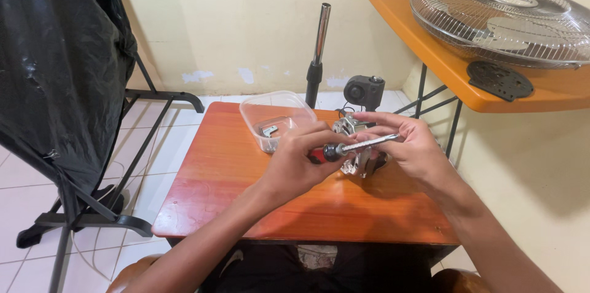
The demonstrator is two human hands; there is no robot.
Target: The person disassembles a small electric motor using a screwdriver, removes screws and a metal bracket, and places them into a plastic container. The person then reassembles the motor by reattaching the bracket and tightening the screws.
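My left hand (294, 161) is closing around the red-and-black handle of the screwdriver (353, 145), and my right hand (410, 145) is pinching the far end of its metal shaft between the fingertips, so both hands are gripping the one tool. I am holding it level, just above the motor (359, 156), a silvery metal part that is sitting on the desk (233, 170) directly under my hands. I judge that I am setting up the driver, seating or checking its tip, before working on the motor; the next move would call for lining the tip squarely onto a screw head while steadying the motor, though I cannot see any screw from here.

Just left of the motor a clear plastic tub (273, 115) is holding a few small metal pieces. Behind the motor a chrome pole (318, 53) is standing upright, and a small black camera (364, 91) is facing me. To the motor's right, higher up, an orange shelf (442, 66) is carrying a fan grille (501, 23) and a black round plate (499, 80). Far left of the motor, black sheeting (55, 72) is hanging over a black stand (123, 164) on the white tiled floor (18, 176). The wall (233, 16) is pale yellow.
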